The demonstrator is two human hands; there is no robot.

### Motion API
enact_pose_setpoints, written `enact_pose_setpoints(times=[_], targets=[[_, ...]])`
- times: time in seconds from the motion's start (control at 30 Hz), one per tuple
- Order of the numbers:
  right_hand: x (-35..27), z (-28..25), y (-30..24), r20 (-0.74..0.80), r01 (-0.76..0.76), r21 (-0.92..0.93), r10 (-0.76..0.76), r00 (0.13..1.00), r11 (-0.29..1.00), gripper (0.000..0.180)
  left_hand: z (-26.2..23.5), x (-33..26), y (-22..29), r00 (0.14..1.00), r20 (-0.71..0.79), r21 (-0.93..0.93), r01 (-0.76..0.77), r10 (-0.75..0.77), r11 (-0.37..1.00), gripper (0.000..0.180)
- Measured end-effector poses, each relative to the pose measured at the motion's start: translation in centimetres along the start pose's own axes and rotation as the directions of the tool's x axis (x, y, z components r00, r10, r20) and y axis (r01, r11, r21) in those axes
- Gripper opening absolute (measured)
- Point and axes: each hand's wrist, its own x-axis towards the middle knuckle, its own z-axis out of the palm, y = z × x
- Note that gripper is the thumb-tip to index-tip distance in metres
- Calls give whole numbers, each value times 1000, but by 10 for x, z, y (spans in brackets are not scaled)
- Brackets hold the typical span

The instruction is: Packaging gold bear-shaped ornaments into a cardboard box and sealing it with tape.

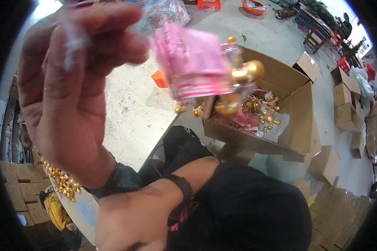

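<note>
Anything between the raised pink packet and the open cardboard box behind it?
Nothing visible. The pink packet hangs from the left hand, with only its dangling gold bells overlapping the open cardboard box. The right hand sits low, well clear.

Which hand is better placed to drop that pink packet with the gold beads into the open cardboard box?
Probably the left hand. It is raised and appears to pinch the pink packet, which hangs just above the open cardboard box. The right hand sits low by the lap, away from both.

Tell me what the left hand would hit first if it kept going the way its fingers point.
Probably the pink packet with gold beads: the left hand has its fingers aimed right across the picture at it. Depth is unclear, so the hand might pass in front of it.
</note>
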Motion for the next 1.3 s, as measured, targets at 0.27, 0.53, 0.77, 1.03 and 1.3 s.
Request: enact_pose_setpoints(times=[0.27, 0.53, 0.77, 1.03, 1.3], targets=[[-26, 0, 4, -81, -137, -125, 128, 989, 983, 22, 14, -67, -37, 878, -206, 121, 462, -433, 879, 28], [-47, -27, -15, -110, -423, -284, 409, 906, 860, 18, -46, -236, -14, 560, -678, 139, 734, -476, 665, 19], [-75, -8, 5, -150, -694, -392, 702, 696, 604, 14, -120, -321, 25, 452, -867, 425, 890, -210, 163, 31], [-82, -3, 12, 6, -677, -613, 859, 512, 408, 25, -296, -340, 23, 145, -978, 209, 714, -151, -668, 100], [-87, -9, 11, -82, -679, -650, 856, 510, 341, 26, -303, -357, -18, 71, -995, 102, 740, -73, -665, 66]])
